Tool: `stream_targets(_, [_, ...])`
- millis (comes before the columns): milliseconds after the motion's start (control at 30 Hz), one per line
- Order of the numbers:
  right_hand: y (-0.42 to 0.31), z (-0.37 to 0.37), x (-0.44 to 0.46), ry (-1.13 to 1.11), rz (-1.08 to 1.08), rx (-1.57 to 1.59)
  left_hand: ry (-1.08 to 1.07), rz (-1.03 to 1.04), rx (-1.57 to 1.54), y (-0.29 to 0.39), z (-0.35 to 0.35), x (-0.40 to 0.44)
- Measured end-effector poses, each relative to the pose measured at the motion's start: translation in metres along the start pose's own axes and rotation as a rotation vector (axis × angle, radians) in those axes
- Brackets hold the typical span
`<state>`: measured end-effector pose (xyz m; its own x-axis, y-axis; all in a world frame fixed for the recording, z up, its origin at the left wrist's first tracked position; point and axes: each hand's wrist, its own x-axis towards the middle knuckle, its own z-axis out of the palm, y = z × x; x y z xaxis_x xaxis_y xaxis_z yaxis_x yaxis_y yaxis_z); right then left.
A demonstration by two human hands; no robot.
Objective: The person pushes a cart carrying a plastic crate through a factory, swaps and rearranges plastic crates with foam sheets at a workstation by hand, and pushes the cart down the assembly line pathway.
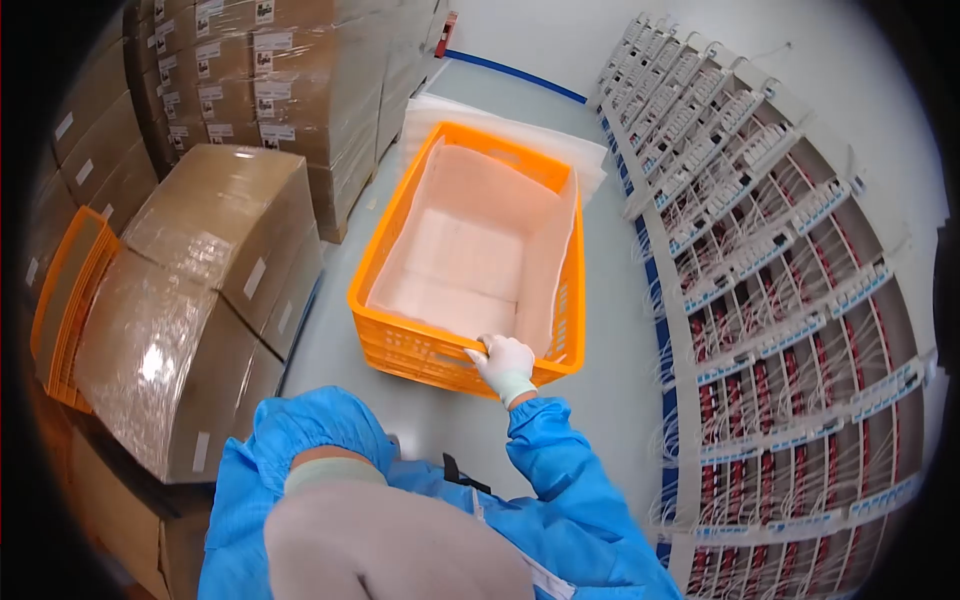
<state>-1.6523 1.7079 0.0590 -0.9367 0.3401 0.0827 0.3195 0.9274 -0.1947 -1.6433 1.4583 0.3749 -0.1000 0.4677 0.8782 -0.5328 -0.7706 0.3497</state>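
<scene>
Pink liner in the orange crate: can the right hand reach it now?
Probably yes: the right hand holds the near rim of the orange crate, close to the pink liner, and the top is open.

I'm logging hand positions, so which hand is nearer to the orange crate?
Right. The right hand holds the near rim of the orange crate; the left hand is close to the camera, apart from the crate.
</scene>
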Motion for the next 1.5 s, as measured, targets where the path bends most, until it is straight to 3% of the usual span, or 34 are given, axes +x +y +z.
stream_targets(33, [0.01,0.004,0.03,0.039,-0.026,0.017,-0.125,-0.016,-0.134,-0.002,-0.034,0.017])
stream_targets(167, [0.045,0.021,0.141,0.106,-0.035,0.029,-0.117,-0.034,-0.207,-0.008,-0.136,0.03])
stream_targets(233, [0.057,0.018,0.197,0.084,-0.01,0.037,0.452,0.286,0.02,-0.019,-0.167,0.037])
stream_targets(267, [0.064,0.018,0.225,0.06,-0.01,0.027,0.449,0.273,0.017,-0.02,-0.204,0.048])
stream_targets(333, [0.082,0.023,0.281,0.061,-0.012,0.039,0.022,0.013,-0.082,-0.021,-0.293,0.095])
stream_targets(600, [0.152,0.036,0.517,0.002,-0.01,0.035,0.18,0.367,-0.043,-0.053,-0.511,0.155])
stream_targets(667, [0.166,0.035,0.574,-0.052,0.032,0.008,-0.223,-0.018,-0.246,-0.059,-0.597,0.198])
stream_targets(700, [0.175,0.035,0.601,-0.065,0.01,0.005,-0.259,0.282,-0.294,-0.099,-0.63,0.209])
stream_targets(733, [0.186,0.035,0.629,-0.067,0.021,0.016,-0.161,0.069,-0.564,-0.116,-0.647,0.205])
stream_targets(767, [0.195,0.037,0.658,-0.066,0.033,0.028,-0.044,0.007,-0.463,-0.114,-0.664,0.214])
stream_targets(800, [0.2,0.037,0.685,-0.078,0.046,0.024,0.086,-0.223,-0.46,-0.099,-0.675,0.221])
stream_targets(900, [0.222,0.042,0.762,-0.037,0.013,0.029,-0.027,-0.152,-0.665,-0.111,-0.74,0.255])
stream_targets(1000, [0.25,0.049,0.836,-0.009,0.011,0.039,-0.112,-0.028,-0.662,-0.119,-0.816,0.287])
stream_targets(1067, [0.263,0.05,0.884,-0.024,0.025,0.028,-0.097,-0.094,-0.724,-0.112,-0.871,0.313])
stream_targets(1133, [0.278,0.053,0.937,-0.053,0.038,0.019,-0.238,-0.058,-0.675,-0.112,-0.931,0.337])
stream_targets(1200, [0.293,0.052,0.983,-0.046,0.044,0.023,-0.202,-0.109,-0.774,-0.105,-0.978,0.356])
stream_targets(1267, [0.3,0.039,1.034,-0.025,0.025,0.046,-0.203,-0.556,-0.864,-0.091,-1.024,0.378])
stream_targets(1300, [0.307,0.044,1.058,-0.018,0.009,0.047,-0.151,-0.156,-0.843,-0.107,-1.042,0.386])
stream_targets(1467, [0.353,0.074,1.174,0.003,-0.02,0.075,-0.044,-0.02,-0.653,-0.112,-1.18,0.417])
stream_targets(1500, [0.361,0.075,1.198,-0.002,-0.017,0.081,-0.099,-0.398,-0.64,-0.101,-1.213,0.425])
